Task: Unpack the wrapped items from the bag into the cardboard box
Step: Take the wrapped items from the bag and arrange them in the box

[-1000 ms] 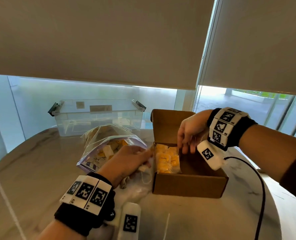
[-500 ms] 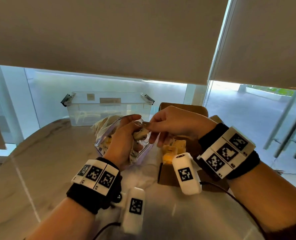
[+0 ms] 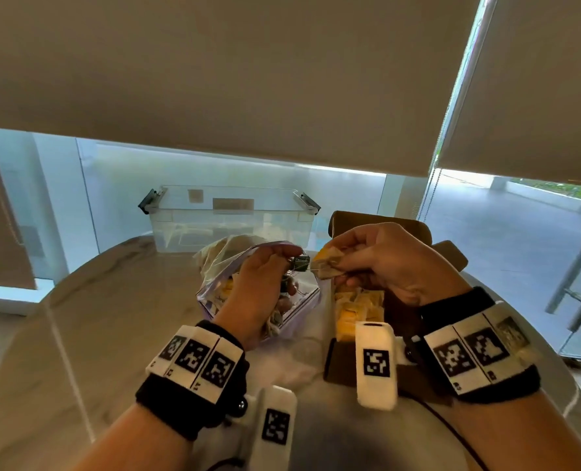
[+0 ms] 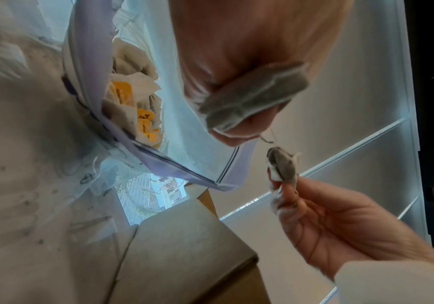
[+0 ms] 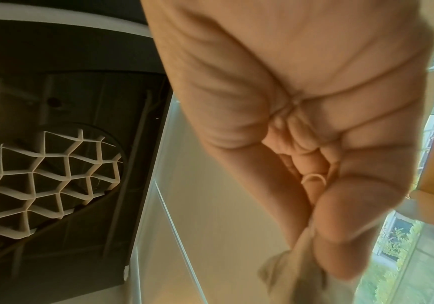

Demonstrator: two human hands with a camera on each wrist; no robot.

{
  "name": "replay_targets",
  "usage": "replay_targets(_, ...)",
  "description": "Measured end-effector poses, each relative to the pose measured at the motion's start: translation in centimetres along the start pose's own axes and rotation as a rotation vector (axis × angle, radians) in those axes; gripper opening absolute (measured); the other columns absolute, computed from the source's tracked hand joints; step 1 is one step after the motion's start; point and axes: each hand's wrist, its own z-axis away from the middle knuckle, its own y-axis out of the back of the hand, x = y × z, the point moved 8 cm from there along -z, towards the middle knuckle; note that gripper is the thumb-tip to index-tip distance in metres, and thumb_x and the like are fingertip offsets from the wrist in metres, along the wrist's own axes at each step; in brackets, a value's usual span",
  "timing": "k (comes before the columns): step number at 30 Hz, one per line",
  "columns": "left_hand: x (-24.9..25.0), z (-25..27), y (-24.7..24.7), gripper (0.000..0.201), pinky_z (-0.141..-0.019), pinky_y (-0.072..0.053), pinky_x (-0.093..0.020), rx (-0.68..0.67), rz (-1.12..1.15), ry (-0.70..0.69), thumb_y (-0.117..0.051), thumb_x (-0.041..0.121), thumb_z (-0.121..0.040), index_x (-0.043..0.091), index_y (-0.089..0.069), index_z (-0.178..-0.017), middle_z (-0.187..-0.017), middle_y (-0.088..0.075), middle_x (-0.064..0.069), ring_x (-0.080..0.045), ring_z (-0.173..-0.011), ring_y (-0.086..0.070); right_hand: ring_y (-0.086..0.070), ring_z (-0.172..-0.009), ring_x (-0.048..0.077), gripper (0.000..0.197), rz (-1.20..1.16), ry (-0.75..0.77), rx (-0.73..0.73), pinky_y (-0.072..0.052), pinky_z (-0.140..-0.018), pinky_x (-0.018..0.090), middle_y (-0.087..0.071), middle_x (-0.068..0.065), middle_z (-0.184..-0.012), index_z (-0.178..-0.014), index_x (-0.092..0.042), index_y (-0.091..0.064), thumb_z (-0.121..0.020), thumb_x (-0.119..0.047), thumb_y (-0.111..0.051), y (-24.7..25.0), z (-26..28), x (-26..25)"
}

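A clear zip bag [image 3: 219, 294] with wrapped tea bags lies left of the open cardboard box [image 3: 401, 311], which holds yellow-tagged tea bags [image 3: 353, 307]. My left hand [image 3: 282, 263] hovers over the bag's mouth, gripping a grey tea bag [image 4: 254, 96] in its curled fingers. My right hand [image 3: 340, 263] is just to its right, above the box's left edge, pinching another tea bag [image 3: 329, 265] with a yellow tag. A thin string [image 4: 269, 138] runs between the two hands. In the right wrist view the fingers close on the tea bag [image 5: 293, 273].
A clear plastic tub [image 3: 229, 215] with latches stands behind the zip bag at the table's far edge. The box's flap [image 3: 380, 220] stands up behind my right hand. The round marble table [image 3: 105, 317] has bare surface to the left and front.
The right hand left the box and met the left hand above the zip bag. It now pinches a tea bag and has drawn slightly right, apart from the left hand.
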Motion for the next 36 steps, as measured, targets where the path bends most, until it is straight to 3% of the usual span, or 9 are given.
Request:
replay_targets(3, 0.6, 0.3, -0.4, 0.020, -0.030, -0.026, -0.013, -0.049, 0.042, -0.017, -0.038, 0.008, -0.098, 0.009, -0.058, -0.097, -0.064, -0.054, -0.001, -0.003, -0.035, -0.037, -0.067, -0.070, 0.018, 0.024, -0.001, 0.015, 0.046, -0.056, -0.057, 0.019, -0.068, 0.010, -0.087, -0.094, -0.008, -0.066, -0.080, 0.010, -0.062, 1.0, 0.2, 0.1)
replay_targets(7, 1.0, 0.4, -0.6, 0.025, -0.031, -0.025, -0.013, -0.069, 0.150, -0.019, -0.035, 0.008, -0.098, 0.012, -0.058, -0.093, -0.053, -0.046, 0.004, -0.004, -0.035, -0.035, -0.067, -0.082, 0.024, 0.021, 0.026, 0.030, 0.108, -0.057, -0.074, 0.030, -0.068, 0.015, -0.095, -0.087, -0.012, -0.067, -0.081, 0.007, -0.063, 1.8, 0.2, 0.5)
replay_targets(13, 0.1, 0.2, -0.5, 0.024, -0.038, -0.016, -0.018, -0.106, 0.301, 0.049, -0.031, 0.009, -0.092, 0.012, -0.048, -0.074, -0.058, -0.037, -0.003, -0.007, -0.035, -0.030, -0.068, -0.069, 0.012, 0.020, -0.025, 0.100, 0.145, -0.053, -0.061, 0.022, -0.071, 0.001, -0.076, -0.081, -0.013, -0.066, -0.084, 0.006, -0.061, 1.9, 0.0, 0.5)
replay_targets(18, 0.7, 0.4, -0.6, 0.030, -0.038, -0.017, -0.017, -0.124, 0.338, -0.018, -0.035, 0.016, -0.093, 0.012, -0.038, -0.064, -0.064, -0.040, -0.005, -0.008, -0.039, -0.032, -0.069, -0.075, 0.015, 0.017, -0.158, 0.120, 0.112, -0.057, -0.070, 0.024, -0.071, 0.004, -0.078, -0.082, -0.010, -0.066, -0.085, 0.005, -0.059, 1.1, -0.1, 0.4)
replay_targets(23, 0.5, 0.3, -0.4, 0.041, -0.043, -0.033, -0.020, -0.072, -0.178, -0.035, -0.048, 0.045, -0.093, 0.012, -0.055, -0.070, -0.059, -0.047, -0.004, -0.012, -0.048, -0.038, -0.070, -0.089, 0.025, 0.018, -0.205, 0.207, 0.086, -0.056, -0.082, 0.035, -0.072, 0.013, -0.092, -0.083, -0.009, -0.068, -0.085, 0.005, -0.058, 0.7, 0.3, -0.4)
replay_targets(27, 0.6, 0.7, -1.7, 0.044, -0.040, -0.035, -0.015, -0.162, -0.206, -0.054, -0.036, 0.044, -0.095, 0.016, -0.068, -0.083, -0.061, -0.061, 0.006, -0.006, -0.046, -0.041, -0.068, -0.094, 0.025, 0.020, -0.281, 0.294, 0.039, -0.054, -0.079, 0.036, -0.072, 0.006, -0.096, -0.078, -0.010, -0.067, -0.086, 0.004, -0.055, 0.4, 0.6, -1.2)
replay_targets(30, 0.7, 1.0, -2.2, 0.055, -0.040, -0.033, -0.014, -0.220, -0.197, -0.068, -0.028, 0.053, -0.089, 0.017, -0.069, -0.093, -0.068, -0.062, -0.004, -0.007, -0.048, -0.038, -0.063, -0.097, 0.023, 0.031, -0.264, 0.321, 0.019, -0.045, -0.073, 0.035, -0.072, 0.002, -0.098, -0.069, -0.019, -0.068, -0.084, 0.005, -0.056, 0.3, 0.6, -1.3)
replay_targets(33, 1.3, 1.3, -2.4, 0.052, -0.041, -0.034, -0.014, -0.219, -0.190, -0.110, -0.037, 0.055, -0.079, 0.015, -0.067, -0.095, -0.072, -0.043, -0.016, -0.007, -0.044, -0.034, -0.062, -0.097, 0.024, 0.037, -0.188, 0.345, 0.036, -0.043, -0.072, 0.033, -0.071, -0.001, -0.094, -0.064, -0.025, -0.069, -0.084, 0.004, -0.058, 0.2, 0.6, -1.3)
replay_targets(36, 2.1, 1.3, -2.2, 0.034, -0.041, -0.037, -0.016, -0.179, -0.166, -0.191, -0.054, 0.037, -0.083, 0.020, -0.059, -0.113, -0.075, -0.052, -0.010, -0.005, -0.044, -0.038, -0.061, -0.090, 0.019, 0.030, -0.113, 0.370, 0.091, -0.044, -0.069, 0.028, -0.069, -0.004, -0.084, -0.067, -0.024, -0.068, -0.082, 0.001, -0.062, 0.4, 0.6, -1.4)
